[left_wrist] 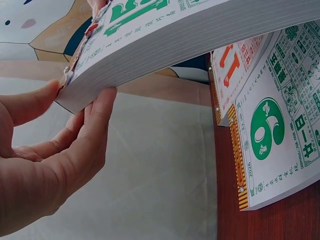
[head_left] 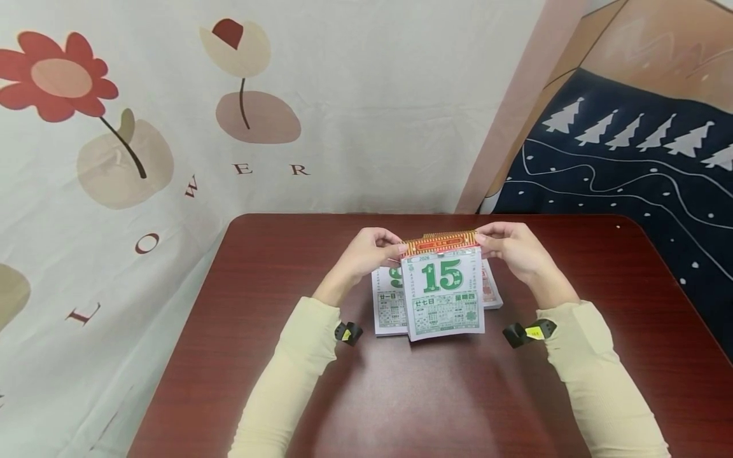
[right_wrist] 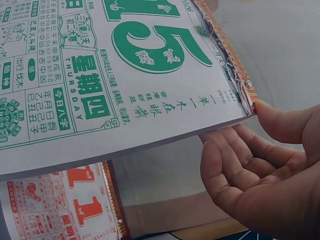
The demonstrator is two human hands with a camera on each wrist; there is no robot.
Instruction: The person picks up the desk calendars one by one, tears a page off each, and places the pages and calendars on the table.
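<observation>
A thick tear-off calendar [head_left: 443, 292] with a green 15 and a red-and-gold top strip is held up above the table, its page facing me. My left hand [head_left: 369, 251] pinches its upper left corner, thumb on the strip and fingers behind, as the left wrist view shows. At the upper right corner, my right hand [head_left: 515, 248] grips it the same way. Below and behind it, a second calendar with a green 9 [left_wrist: 267, 130] lies on the table, partly hidden. Another, with a red 11 [right_wrist: 82, 195], shows behind on the right.
The dark red-brown wooden table [head_left: 246, 356] has rounded far corners. Against its far edge hangs a pale cloth [head_left: 366, 127] printed with flowers and letters. To the right hangs a dark blue cloth [head_left: 618, 184] with white trees. Black wrist cameras sit on both sleeves.
</observation>
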